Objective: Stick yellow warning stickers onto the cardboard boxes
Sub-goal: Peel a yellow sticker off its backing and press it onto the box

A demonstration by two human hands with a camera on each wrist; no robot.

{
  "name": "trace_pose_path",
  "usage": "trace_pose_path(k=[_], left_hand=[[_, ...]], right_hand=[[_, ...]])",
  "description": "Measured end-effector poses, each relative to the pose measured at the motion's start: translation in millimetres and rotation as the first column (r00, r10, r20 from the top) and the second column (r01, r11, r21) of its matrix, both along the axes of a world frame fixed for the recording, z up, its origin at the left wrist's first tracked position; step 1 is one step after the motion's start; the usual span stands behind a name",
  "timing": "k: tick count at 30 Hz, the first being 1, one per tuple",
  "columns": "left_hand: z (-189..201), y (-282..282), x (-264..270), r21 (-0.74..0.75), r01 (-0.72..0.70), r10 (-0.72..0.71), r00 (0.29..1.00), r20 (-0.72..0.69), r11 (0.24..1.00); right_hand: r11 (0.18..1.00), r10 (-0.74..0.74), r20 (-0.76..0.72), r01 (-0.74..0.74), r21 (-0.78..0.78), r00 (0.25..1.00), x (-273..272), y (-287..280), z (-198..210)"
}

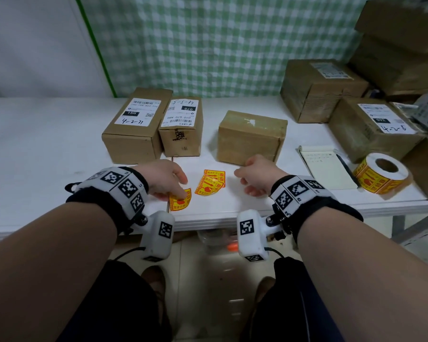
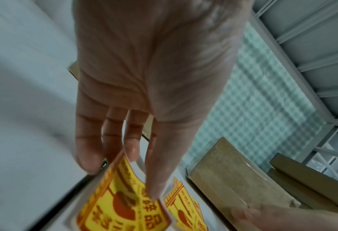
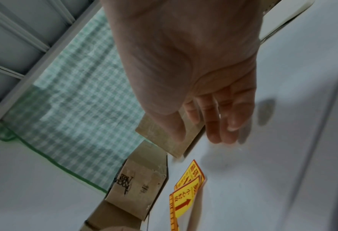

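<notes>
Left hand is over the near edge of the white table, thumb and fingers pinching one yellow warning sticker still on its backing; the sticker curls upward at the far side. The left wrist view confirms it: the fingers are extended downward, thumb tip against the sticker face. Right hand hovers just right of centre, fingers loosely curled, holding nothing; the right wrist view shows the palm and relaxed fingers above bare tabletop. Between the two hands, a small pile of loose yellow stickers lies flat on the table, overlapping each other. Just beyond the right hand sits a plain cardboard box with no label on top, only a white scuff. Left of it, two labelled cardboard boxes stand touching side by side: the larger left box and the narrower box, both with white shipping labels on top. Far right: a big box and another labelled box nearer, more cartons stacked behind. A sticker roll sits near the right table edge, with a notepad just left of it. No yellow sticker is visible on any box.
</notes>
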State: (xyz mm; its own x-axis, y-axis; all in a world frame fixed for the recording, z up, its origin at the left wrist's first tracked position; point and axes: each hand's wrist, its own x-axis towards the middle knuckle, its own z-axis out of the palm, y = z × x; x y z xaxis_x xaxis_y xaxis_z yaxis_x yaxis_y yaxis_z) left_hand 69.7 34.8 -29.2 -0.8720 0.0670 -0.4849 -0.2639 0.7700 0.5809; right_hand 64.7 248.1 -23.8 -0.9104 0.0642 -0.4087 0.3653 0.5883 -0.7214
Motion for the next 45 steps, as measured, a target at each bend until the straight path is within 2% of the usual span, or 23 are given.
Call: trace_pose_path(k=[4, 6, 11, 14, 18, 23, 27, 45], left_hand=[[-4, 0, 3, -0.024, -0.001, 0.0, 0.999, -0.043, 1.0], [-3, -2, 2, 0.009, -0.023, 0.024, 0.998, -0.058, 1.0], [17, -6, -3, 0.258, -0.128, 0.169, 0.975, -0.142, 0.958], [31, 2, -2, 0.378, -0.133, 0.217, 0.957, -0.191, 0.916], [40, 15, 3, 0.552, -0.129, 0.276, 0.941, -0.193, 0.824], [47, 29, 8, 0.68, -0.13, 0.343, 0.921, -0.187, 0.721], [52, 37, 10, 0.703, -0.104, 0.337, 0.92, -0.2, 0.703], [58, 49, 18, 0.671, -0.005, 0.299, 0.898, -0.323, 0.741]], right_hand=[[0.989, 0.138, 0.042, -0.136, -0.048, 0.99, 7, -11, 4], [0.979, 0.195, 0.031, -0.193, -0.056, 0.98, 9, -16, 8], [0.956, 0.28, -0.003, -0.28, -0.086, 0.96, 11, -20, 18], [0.943, 0.271, -0.042, -0.274, -0.192, 0.962, 11, -22, 24], [0.903, 0.216, -0.095, -0.235, -0.358, 0.972, 12, -22, 32], [0.896, 0.154, -0.134, -0.195, -0.4, 0.979, 15, -15, 35], [0.893, 0.133, -0.169, -0.192, -0.408, 0.977, 17, -8, 36], [0.864, 0.036, -0.247, -0.154, -0.479, 0.968, 23, 0, 38]])
